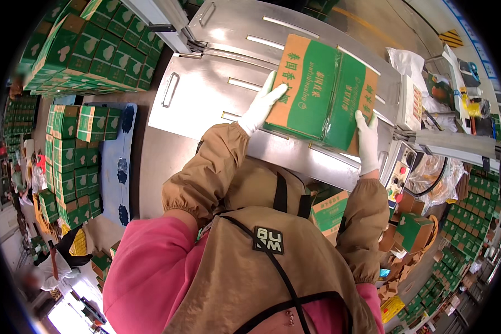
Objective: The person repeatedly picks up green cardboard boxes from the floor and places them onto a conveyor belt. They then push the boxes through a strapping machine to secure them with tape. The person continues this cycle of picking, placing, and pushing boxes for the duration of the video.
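A green and brown cardboard carton (321, 92), printed with writing, is held between my two white-gloved hands. Clear tape runs along the seam of its upper face. My left hand (262, 102) presses its left end, with the thumb over the printed brown strip. At the opposite end, my right hand (366, 142) grips the near right corner. Beneath the carton lies the stainless steel top (196, 96) of a slotted machine table. Whether the carton rests on the metal or is slightly raised, I cannot tell.
A control panel (398, 173) with knobs and red buttons sits by my right forearm. Stacked green cartons (104, 54) rise at the far left. More cartons (69, 158) stand on a blue pallet (115, 167). A metal frame post (156, 16) borders the table's left side.
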A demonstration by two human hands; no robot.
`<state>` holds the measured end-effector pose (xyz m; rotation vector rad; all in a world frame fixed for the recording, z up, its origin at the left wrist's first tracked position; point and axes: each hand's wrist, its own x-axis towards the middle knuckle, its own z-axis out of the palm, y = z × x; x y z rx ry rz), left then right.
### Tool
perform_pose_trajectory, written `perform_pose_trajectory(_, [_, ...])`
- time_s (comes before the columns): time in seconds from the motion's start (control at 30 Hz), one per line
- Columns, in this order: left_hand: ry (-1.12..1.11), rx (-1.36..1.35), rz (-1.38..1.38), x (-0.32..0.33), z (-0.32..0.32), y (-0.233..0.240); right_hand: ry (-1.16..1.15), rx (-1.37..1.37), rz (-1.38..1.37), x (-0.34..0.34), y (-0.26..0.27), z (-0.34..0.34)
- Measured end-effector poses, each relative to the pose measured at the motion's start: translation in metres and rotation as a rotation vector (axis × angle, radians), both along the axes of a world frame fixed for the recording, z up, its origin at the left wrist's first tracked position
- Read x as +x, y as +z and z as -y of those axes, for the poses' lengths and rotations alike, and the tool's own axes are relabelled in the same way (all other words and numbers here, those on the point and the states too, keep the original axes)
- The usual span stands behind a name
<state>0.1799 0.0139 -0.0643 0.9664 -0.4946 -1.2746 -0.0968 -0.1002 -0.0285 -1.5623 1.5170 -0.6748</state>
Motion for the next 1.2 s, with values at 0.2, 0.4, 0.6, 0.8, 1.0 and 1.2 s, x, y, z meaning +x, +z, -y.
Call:
perform_pose_trajectory(0.2, [0.038,0.052,0.217,-0.012,-0.004,0.012,-0.005,0.201,0.395,-0.060,0.000,-0.023])
perform_pose_trajectory(0.4, [0.076,0.185,0.267,-0.030,-0.108,-0.023,-0.554,0.086,-0.506,-0.282,-0.092,-0.111])
perform_pose_trajectory(0.6, [0.120,0.453,0.497,-0.080,-0.190,-0.016,-0.103,0.016,-1.071,-0.307,-0.099,-0.082])
perform_pose_trajectory(0.8, [0.056,0.274,0.823,-0.107,-0.220,-0.040,0.121,0.091,-0.054,-0.261,-0.048,-0.030])
perform_pose_trajectory(1.0, [0.203,0.678,0.603,-0.153,-0.305,-0.018,0.547,0.199,0.069,-0.089,0.018,-0.127])
perform_pose_trajectory(1.2, [0.352,0.758,0.565,-0.180,-0.346,-0.026,0.809,0.295,0.096,-0.064,0.031,-0.175])
